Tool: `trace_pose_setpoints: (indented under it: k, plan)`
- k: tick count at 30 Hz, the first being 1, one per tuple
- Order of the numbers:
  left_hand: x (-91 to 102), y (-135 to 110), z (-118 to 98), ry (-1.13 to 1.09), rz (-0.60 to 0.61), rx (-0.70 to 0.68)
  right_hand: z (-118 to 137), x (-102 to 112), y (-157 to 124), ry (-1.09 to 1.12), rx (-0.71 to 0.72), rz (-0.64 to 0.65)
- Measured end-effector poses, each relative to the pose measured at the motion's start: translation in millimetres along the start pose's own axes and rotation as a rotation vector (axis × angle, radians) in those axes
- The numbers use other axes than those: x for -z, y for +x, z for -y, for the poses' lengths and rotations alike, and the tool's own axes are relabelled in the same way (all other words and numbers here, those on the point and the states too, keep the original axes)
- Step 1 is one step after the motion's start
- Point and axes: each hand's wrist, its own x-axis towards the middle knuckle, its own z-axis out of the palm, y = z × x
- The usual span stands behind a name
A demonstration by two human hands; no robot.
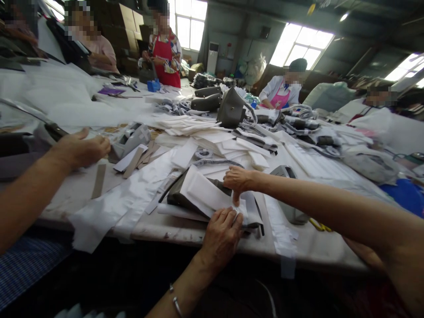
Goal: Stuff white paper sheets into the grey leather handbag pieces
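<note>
A dark grey bag part lies near the table's front edge, wrapped in a white paper sheet. My left hand, a bracelet on its wrist, rests on the sheet's near corner with its fingers bunched on the paper. My right hand reaches in from the right. Its fingers are curled and one fingertip presses down on the same sheet, just above my left hand.
A co-worker's arm and hand reach in from the left towards a grey piece. White sheets, grey strips and a grey handbag cover the long table. Several people work at the far side.
</note>
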Motion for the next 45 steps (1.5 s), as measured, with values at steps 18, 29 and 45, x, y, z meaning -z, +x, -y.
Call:
trace_pose_setpoints:
  k: [18,29,45]
  plan:
    - [0.6,-0.7,-2.8,-0.005,0.022,0.034,62.1,-79.5,-58.0,0.630,-0.381,-0.674]
    - [22.8,-4.4,14.4,0.106,0.011,-0.118,137.2,-78.5,-26.1,0.981,-0.349,-1.115]
    - [98.2,-29.0,68.5,0.125,-0.181,0.261,134.0,-55.7,-25.3,0.728,-0.374,-0.992]
